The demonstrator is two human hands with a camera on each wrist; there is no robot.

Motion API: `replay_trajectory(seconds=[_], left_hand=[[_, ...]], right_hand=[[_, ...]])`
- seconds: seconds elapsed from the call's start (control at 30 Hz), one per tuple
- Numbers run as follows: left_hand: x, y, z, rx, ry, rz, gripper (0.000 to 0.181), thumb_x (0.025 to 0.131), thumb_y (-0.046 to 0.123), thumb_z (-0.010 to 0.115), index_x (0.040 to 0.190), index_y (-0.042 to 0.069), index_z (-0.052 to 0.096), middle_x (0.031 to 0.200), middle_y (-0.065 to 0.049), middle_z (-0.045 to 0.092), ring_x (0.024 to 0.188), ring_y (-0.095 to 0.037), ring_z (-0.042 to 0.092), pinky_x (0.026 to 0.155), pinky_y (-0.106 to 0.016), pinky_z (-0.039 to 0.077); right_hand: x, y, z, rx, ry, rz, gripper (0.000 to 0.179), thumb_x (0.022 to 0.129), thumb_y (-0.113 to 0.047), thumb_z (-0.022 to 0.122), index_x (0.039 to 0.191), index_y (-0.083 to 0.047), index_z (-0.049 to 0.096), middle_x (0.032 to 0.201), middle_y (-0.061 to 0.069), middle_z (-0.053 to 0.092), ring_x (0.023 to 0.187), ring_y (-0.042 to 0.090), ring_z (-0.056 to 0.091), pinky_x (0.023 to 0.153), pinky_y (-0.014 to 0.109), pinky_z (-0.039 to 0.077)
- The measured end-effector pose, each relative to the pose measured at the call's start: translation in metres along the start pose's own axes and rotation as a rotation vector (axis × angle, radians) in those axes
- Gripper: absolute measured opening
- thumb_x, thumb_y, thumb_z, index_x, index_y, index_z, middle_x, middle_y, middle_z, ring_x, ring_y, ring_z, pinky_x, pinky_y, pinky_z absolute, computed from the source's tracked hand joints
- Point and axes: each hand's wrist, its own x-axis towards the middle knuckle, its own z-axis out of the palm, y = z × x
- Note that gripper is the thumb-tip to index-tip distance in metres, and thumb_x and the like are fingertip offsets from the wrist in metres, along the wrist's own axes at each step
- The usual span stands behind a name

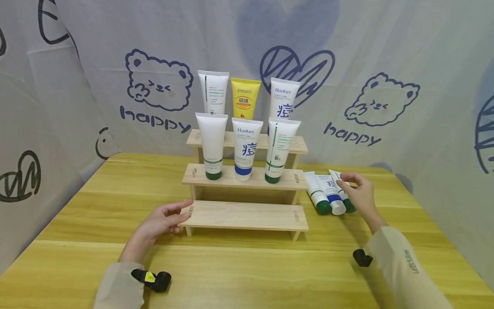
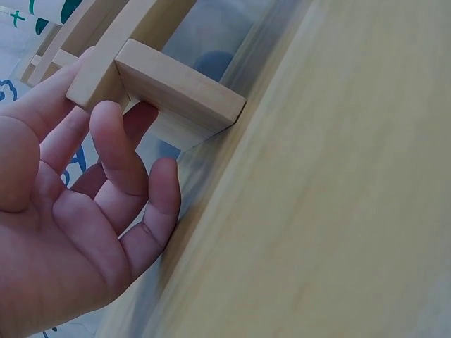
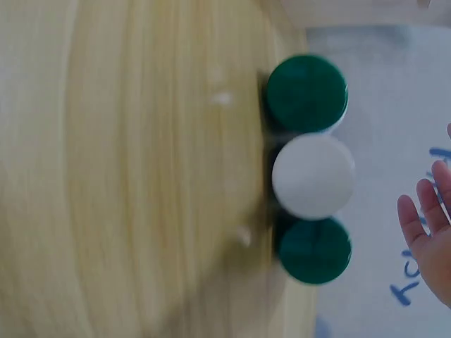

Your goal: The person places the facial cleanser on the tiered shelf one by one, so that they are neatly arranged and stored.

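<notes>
My left hand (image 1: 164, 221) holds the left end of the lowest step of a wooden display stand (image 1: 247, 214). In the left wrist view, the fingers (image 2: 116, 141) curl below the step's corner, beside its leg. At the right, my right hand (image 1: 360, 195) is over a white tube with a green cap (image 1: 349, 205), thumb and forefinger at its upper end. That tube lies beside a Hankey tube (image 1: 333, 197) and another green-capped white tube (image 1: 318, 195). In the right wrist view, the right fingers (image 3: 426, 201) look straight, above the caps; the thumb is hidden.
On the middle step stand a plain-faced white tube (image 1: 212, 141), a Hankey tube (image 1: 245, 148) and a green-lettered tube (image 1: 281, 148). Behind them, the top step bears a yellow tube (image 1: 245, 98) between two white ones. A printed curtain (image 1: 227, 34) hangs behind the wooden table (image 1: 247, 274).
</notes>
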Motion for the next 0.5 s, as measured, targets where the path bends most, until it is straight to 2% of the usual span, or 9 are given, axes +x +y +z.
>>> replay_trajectory(seconds=[0.1,0.3,0.5], left_hand=[[0.0,-0.001,0.0,-0.003,-0.003,0.004,0.056,0.086,0.022,0.061,0.133,0.001,0.039,0.108,-0.013,0.044,0.058,-0.009,0.047,0.056,-0.02,0.046],[0.0,-0.001,0.0,-0.001,-0.006,0.003,0.057,0.086,0.023,0.061,0.134,0.002,0.04,0.112,-0.013,0.044,0.058,-0.009,0.047,0.056,-0.02,0.046],[0.001,-0.001,0.0,-0.003,-0.001,0.001,0.057,0.086,0.023,0.062,0.134,0.002,0.04,0.112,-0.013,0.044,0.058,-0.009,0.047,0.056,-0.02,0.046]], right_hand=[[-0.002,0.0,-0.006,-0.044,-0.017,0.041,0.03,0.08,-0.038,0.066,0.095,-0.012,0.063,0.095,0.001,0.061,0.089,0.011,0.052,0.071,0.019,0.042],[-0.006,0.003,-0.014,-0.098,-0.058,0.182,0.043,0.081,-0.046,0.061,0.102,-0.009,0.06,0.101,0.004,0.057,0.094,0.015,0.048,0.079,0.032,0.039],[-0.011,0.003,-0.021,-0.127,-0.111,0.235,0.048,0.083,-0.045,0.059,0.108,-0.005,0.059,0.107,0.01,0.055,0.099,0.021,0.047,0.082,0.037,0.039]])
